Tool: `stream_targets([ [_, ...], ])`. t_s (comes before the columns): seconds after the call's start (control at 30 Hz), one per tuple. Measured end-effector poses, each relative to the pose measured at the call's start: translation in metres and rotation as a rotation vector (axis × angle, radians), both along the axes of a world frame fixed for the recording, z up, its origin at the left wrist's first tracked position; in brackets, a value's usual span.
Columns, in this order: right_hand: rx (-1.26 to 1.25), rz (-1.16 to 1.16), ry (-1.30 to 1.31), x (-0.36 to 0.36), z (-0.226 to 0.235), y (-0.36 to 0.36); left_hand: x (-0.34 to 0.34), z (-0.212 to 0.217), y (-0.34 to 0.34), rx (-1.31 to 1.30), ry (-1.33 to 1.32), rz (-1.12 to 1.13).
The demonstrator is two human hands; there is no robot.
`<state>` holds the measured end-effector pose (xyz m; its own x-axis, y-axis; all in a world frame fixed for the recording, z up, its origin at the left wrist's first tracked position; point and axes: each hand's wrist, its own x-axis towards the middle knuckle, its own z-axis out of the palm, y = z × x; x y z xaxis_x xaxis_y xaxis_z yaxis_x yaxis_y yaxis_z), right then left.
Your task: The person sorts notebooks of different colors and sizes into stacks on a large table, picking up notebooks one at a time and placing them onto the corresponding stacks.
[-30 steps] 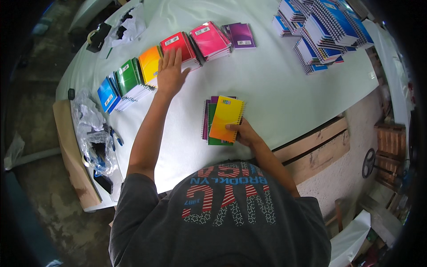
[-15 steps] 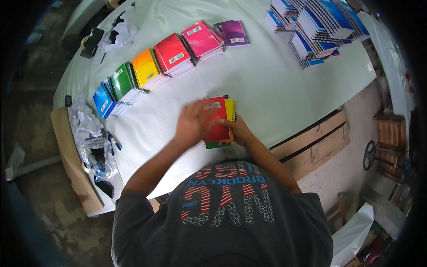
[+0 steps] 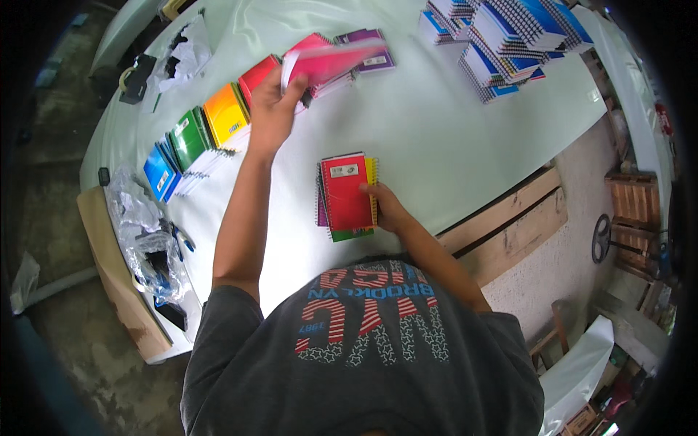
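Note:
My left hand (image 3: pixel 278 102) grips a pink spiral notebook (image 3: pixel 327 61), lifted and blurred by motion above the pink pile. Close to my body, my right hand (image 3: pixel 385 206) holds the right edge of a small stack of spiral notebooks, thumb on top. A red notebook (image 3: pixel 345 196) lies uppermost there; yellow, green and purple covers poke out beneath it. Beyond the hands runs a row of notebook piles by colour: blue (image 3: pixel 161 171), green (image 3: pixel 192 138), yellow (image 3: pixel 226 115), red (image 3: pixel 256 75), pink partly hidden by the lifted one, and purple (image 3: pixel 374 61).
Large piles of blue-covered spiral notebooks (image 3: pixel 502 51) stand at the far right of the white table (image 3: pixel 451 145). Crumpled clear plastic (image 3: pixel 145 225) and a cardboard piece (image 3: pixel 116 276) lie along the left edge. A tape dispenser (image 3: pixel 137 78) sits at the far left.
My left hand has moved from the held stack up to the pink pile and taken hold of a pink notebook. My right hand stays on the stack.

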<state>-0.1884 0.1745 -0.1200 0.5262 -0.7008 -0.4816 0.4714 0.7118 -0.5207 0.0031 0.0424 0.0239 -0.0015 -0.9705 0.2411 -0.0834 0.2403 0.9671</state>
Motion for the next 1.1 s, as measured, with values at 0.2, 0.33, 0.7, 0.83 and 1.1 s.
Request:
stream_targets([
  [0.2, 0.148, 0.171, -0.293, -0.008, -0.007, -0.006, 0.012, -0.054, 0.079, -0.259, -0.973, -0.459],
  [0.33, -0.195, 0.429, 0.033, -0.009, 0.007, -0.003, 0.034, -0.077, 0.053, -0.334, -1.211, 0.018],
  [0.7, -0.018, -0.070, -0.297, 0.001, 0.000, 0.010, 0.024, -0.010, 0.074, 0.103, 0.037, 0.520],
  [0.83, -0.096, -0.183, -0.361, 0.015, -0.006, 0.016, -0.008, -0.086, 0.176, 0.250, -0.707, 0.389],
  [1.1, -0.519, 0.169, 0.183, 0.011, 0.056, 0.029, 0.002, -0.044, 0.189, 0.508, 0.117, -0.065],
])
